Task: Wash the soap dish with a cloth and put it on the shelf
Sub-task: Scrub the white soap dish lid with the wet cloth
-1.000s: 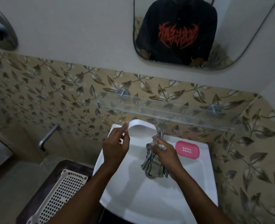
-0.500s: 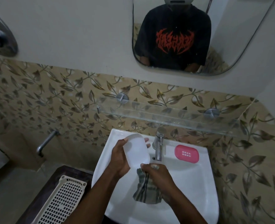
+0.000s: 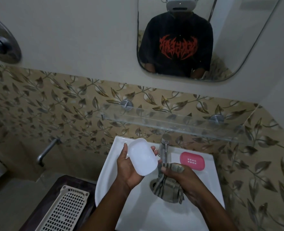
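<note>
My left hand (image 3: 129, 170) holds a white oval soap dish (image 3: 142, 156) over the left part of the white sink (image 3: 202, 184), its hollow side facing up. My right hand (image 3: 182, 179) grips a grey striped cloth (image 3: 167, 190) that hangs down over the drain, just right of the dish. A glass shelf (image 3: 171, 124) runs along the tiled wall above the sink. A pink slotted soap-dish insert (image 3: 192, 160) lies on the sink's back rim at the right.
A chrome tap (image 3: 163, 149) stands at the sink's back, between the dish and the pink insert. A cream perforated basket (image 3: 66, 212) sits on a dark surface at lower left. A wall spout (image 3: 46, 151) sticks out at the left. A mirror (image 3: 187, 39) hangs above.
My left hand lowered the white dish from near the shelf and turned its hollow side up. My right hand with the cloth came away from the tap and moved close beside the dish.
</note>
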